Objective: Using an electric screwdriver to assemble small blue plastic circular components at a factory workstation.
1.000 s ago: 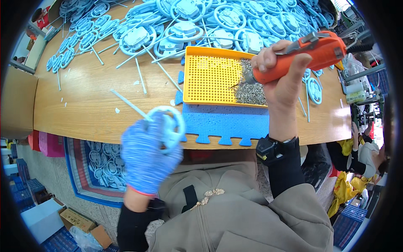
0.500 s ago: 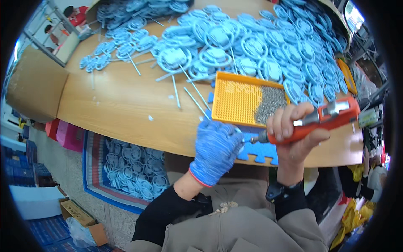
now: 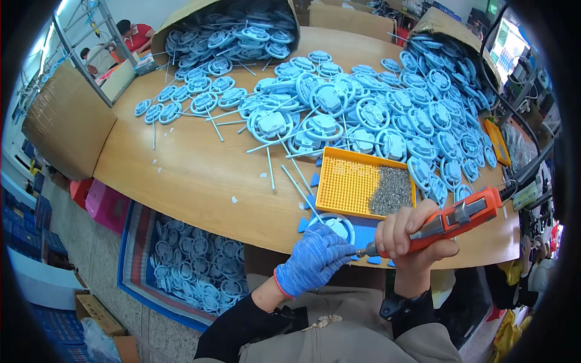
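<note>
My left hand, in a blue knit glove, is closed on a light-blue round plastic part with a thin rod at the table's near edge. Its fingers cover part of the ring. In my bare right hand is a red electric screwdriver, held nearly level with its tip pointing left. That tip comes up to the gloved fingertips at the part's near side; whether it touches a screw is too small to tell. A blue foam mat lies beneath. Just beyond sits a yellow tray with small metal screws in its right part.
Many similar light-blue parts are heaped across the table, spilling from two cartons at the back. A lined bin of parts stands below, left. A black cable runs down at the right. Other people are far left.
My view has shifted, so the table and tray appear lower. More of the round part now shows beyond my gloved fingers. The screwdriver stays against the fingertips, still held in my right hand.
</note>
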